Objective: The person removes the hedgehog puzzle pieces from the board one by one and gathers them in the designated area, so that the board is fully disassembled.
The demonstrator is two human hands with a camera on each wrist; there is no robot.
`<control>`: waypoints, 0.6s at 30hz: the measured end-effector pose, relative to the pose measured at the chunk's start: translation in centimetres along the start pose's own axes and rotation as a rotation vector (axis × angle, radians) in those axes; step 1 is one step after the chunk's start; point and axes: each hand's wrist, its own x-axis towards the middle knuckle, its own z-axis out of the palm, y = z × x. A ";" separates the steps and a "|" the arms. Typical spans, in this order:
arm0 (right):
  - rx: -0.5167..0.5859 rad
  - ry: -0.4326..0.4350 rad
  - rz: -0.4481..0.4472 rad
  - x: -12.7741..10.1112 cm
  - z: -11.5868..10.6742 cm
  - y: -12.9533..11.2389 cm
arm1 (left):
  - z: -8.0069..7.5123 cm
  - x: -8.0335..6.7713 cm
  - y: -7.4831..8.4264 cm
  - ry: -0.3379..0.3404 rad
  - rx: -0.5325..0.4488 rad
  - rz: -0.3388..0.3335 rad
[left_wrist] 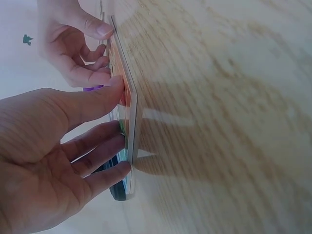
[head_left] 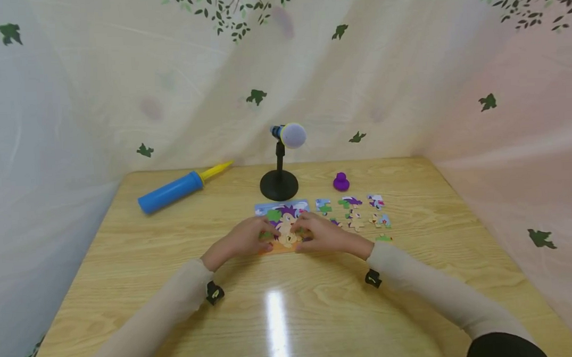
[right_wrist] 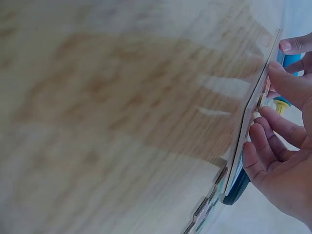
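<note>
A rectangular jigsaw puzzle with a purple-haired cartoon figure lies flat on the table. My left hand rests on its left part; in the left wrist view the thumb and fingertips touch the top face near the edge. Over the right part is my right hand, thumb at the near edge and fingers bent, tips on the surface. No loose piece shows between the fingers of either hand. Several loose puzzle pieces lie to the right of the board, some partly hidden behind the right hand.
Behind the puzzle a microphone stands on a round black base. A blue pump with a yellow nozzle lies at the back left. Right of the stand sits a small purple object. A leaf-patterned curtain surrounds the table.
</note>
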 end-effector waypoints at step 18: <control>-0.004 -0.041 -0.034 1.2 -0.4 0.4 | -0.3 0.5 0.0 -0.020 -0.034 -0.035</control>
